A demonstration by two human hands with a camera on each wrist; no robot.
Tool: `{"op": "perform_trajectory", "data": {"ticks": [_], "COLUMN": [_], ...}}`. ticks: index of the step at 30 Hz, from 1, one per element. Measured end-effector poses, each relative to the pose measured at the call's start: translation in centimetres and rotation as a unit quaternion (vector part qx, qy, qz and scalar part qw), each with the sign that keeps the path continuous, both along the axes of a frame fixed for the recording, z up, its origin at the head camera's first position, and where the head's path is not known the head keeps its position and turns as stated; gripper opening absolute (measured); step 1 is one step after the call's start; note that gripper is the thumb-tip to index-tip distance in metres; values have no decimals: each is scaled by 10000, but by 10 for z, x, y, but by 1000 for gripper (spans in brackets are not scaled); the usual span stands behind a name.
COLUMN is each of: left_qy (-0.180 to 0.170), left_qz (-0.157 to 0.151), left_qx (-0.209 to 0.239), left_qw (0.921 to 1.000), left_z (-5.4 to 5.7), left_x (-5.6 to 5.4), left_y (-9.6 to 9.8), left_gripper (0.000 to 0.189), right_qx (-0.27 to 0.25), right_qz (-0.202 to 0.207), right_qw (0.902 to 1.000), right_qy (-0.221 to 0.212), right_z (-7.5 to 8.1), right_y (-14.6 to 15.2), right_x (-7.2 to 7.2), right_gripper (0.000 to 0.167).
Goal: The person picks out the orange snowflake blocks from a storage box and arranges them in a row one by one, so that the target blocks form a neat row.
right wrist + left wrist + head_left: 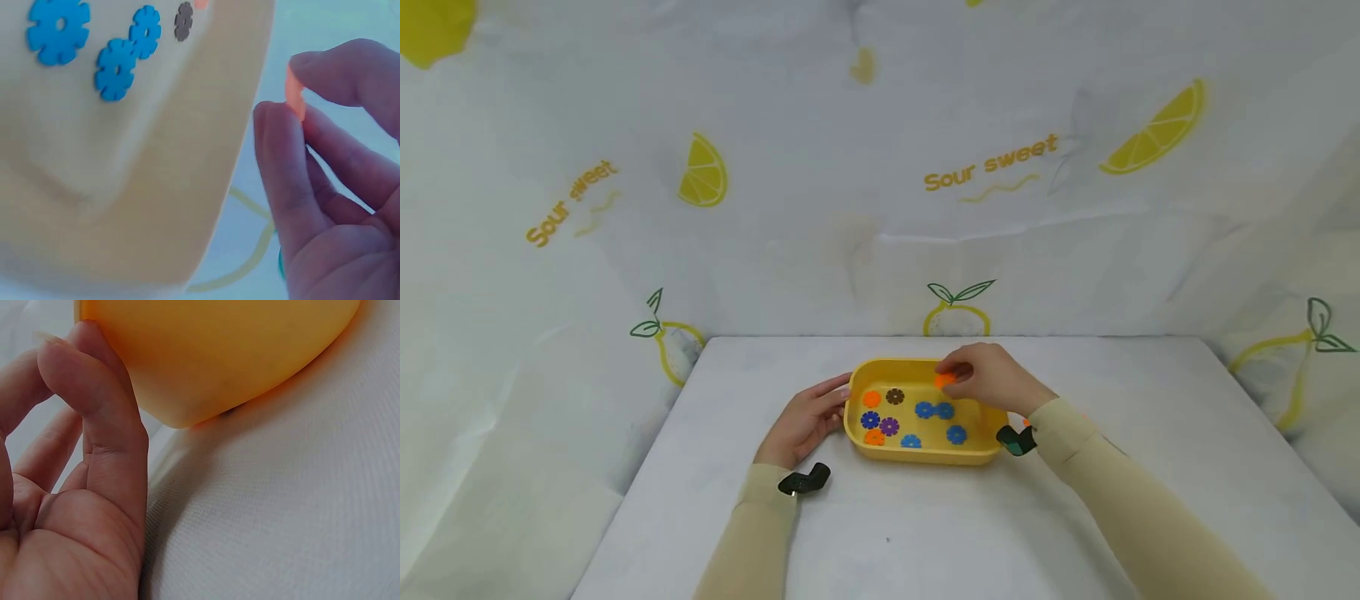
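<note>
A shallow yellow plastic tray [910,457] stands on the white table. My left hand [805,421] touches its left end, fingertips at the rim; the left wrist view shows the fingers loosely bent beside its outer wall. My right hand [996,375] pinches an orange notched plastic disc [295,97] between thumb and fingers, above the tray's far right side. Inside lie several notched discs: two linked blue discs [935,410], loose blue ones, a brown disc [895,397], a purple disc [889,427], a dark blue disc [870,420] and orange discs [872,399].
A small orange piece [1027,422] shows to the right of the tray, partly hidden by my right wrist. Dark wrist mounts [805,479] sit on both sleeves. A white cloth [820,275] with lemon prints hangs behind the table [887,542].
</note>
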State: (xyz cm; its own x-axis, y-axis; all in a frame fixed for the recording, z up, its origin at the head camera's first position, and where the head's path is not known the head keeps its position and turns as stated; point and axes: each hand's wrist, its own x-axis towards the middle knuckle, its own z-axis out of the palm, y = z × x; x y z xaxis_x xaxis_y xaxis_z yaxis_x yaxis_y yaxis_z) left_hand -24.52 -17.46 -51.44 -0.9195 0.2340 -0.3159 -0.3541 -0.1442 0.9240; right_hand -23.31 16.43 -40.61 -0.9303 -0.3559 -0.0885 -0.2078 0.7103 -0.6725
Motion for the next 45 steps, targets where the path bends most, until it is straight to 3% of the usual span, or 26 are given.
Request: {"op": "perform_trajectory", "data": {"ticks": [10, 16, 23, 34, 45], "left_qy": [-84, -164, -108, -98, -192], "left_qz": [15, 58, 75, 65, 39], "left_qx": [117, 173, 139, 143, 219], "left_qw": [9999, 9997, 9998, 9998, 9996], "left_z": [0, 1, 1, -2, 4], "left_x": [1, 7, 9, 10, 11], "left_y": [-3, -2, -4, -9, 3], "left_gripper": [51, 47, 50, 54, 55], "right_qx": [-594, -348, -181, 203, 221], "right_qz": [-429, -833, -1264, -1644, -1758], "right_qw": [9971, 9950, 9911, 9850, 9833], "right_qy": [226, 424, 364, 483, 402], "right_z": [-9, -14, -25, -46, -60], "right_y": [48, 81, 123, 177, 203], "right_x": [22, 37, 49, 67, 77], "right_gripper": [33, 36, 40, 40, 38]}}
